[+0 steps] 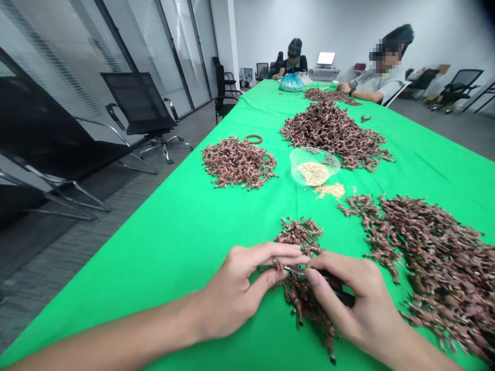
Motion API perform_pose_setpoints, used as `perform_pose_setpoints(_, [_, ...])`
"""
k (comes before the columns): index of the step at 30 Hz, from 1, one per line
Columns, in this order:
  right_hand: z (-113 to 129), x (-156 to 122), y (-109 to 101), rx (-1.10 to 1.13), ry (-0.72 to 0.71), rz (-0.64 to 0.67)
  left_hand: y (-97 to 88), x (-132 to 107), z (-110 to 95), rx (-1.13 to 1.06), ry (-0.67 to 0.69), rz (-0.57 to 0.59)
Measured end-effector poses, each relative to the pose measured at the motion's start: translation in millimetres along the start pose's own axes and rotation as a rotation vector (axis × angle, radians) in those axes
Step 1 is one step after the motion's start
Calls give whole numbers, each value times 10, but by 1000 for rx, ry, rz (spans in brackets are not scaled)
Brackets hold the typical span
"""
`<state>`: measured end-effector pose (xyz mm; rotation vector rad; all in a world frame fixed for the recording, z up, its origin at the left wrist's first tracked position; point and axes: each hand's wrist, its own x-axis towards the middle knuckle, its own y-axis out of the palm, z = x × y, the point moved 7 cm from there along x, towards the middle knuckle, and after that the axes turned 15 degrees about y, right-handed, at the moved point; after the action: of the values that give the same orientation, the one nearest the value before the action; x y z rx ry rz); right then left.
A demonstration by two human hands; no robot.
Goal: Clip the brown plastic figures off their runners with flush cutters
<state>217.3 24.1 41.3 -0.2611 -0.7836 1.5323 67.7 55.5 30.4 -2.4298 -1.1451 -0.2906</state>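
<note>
My left hand [240,288] pinches a small brown piece between thumb and fingers, low at the centre. My right hand [348,299] grips a thin metal tool with a dark handle [340,291], its tip meeting the piece in my left fingers. Under both hands lies a small heap of brown pieces [301,242]. A large pile of the same brown pieces [433,252] spreads to the right. A clear plastic bowl of pale beads [314,166] stands farther back, with loose beads [330,190] spilled beside it.
The green table cloth [174,232] also carries a brown pile [237,162] with a ring-shaped bracelet [253,138] and a bigger pile [332,134]. Two people sit at the far end and right. Black chairs [143,111] line the left aisle by glass walls.
</note>
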Motion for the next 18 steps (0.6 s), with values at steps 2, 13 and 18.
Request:
perform_pose_setpoints(2, [-8, -6, -6, -8, -1, -3, 16, -4, 22, -52, -42, 2])
perform_pose_setpoints(13, [-31, -24, -11, -34, -36, -33, 145, -71, 146, -509, -266, -54])
perform_pose_setpoints(18, [-49, -20, -26, -27, -26, -37, 143, -70, 153, -573, -284, -90])
